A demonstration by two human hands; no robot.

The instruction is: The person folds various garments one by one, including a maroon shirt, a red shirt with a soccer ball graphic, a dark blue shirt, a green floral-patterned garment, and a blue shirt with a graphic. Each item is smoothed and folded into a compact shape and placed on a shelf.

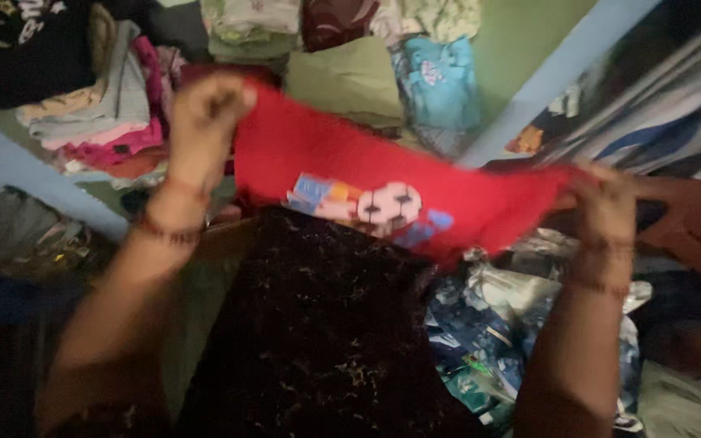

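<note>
Red garment held stretched between both hands, above a dark lap and in front of the shelves. Soft knit cloth, bright red, drawn into a long band sagging slightly toward the right. Printed patch near the middle: a black-and-white football with blue and orange shapes beside it.

Left hand raised, fingers clenched over the garment's left end, cloth bunched in the fist. Thin beaded bangles on the left wrist, reddish.

Right hand lower, pinching the right end of the garment between thumb and fingers. Similar bangles on that wrist. View blurred; exact finger positions hard to tell.

Below the garment: dark fabric, brown-black with a fine pale speckled pattern, draped loosely and filling the lower middle.

Behind: stacks of folded clothes on a shelf at upper left, in pink, grey, beige and black. Further folded pieces at upper centre, including an olive-green piece and a light blue piece.

At lower right: crumpled blue and white patterned cloth, in a loose heap. Pale blue bar running diagonally at upper right.
</note>
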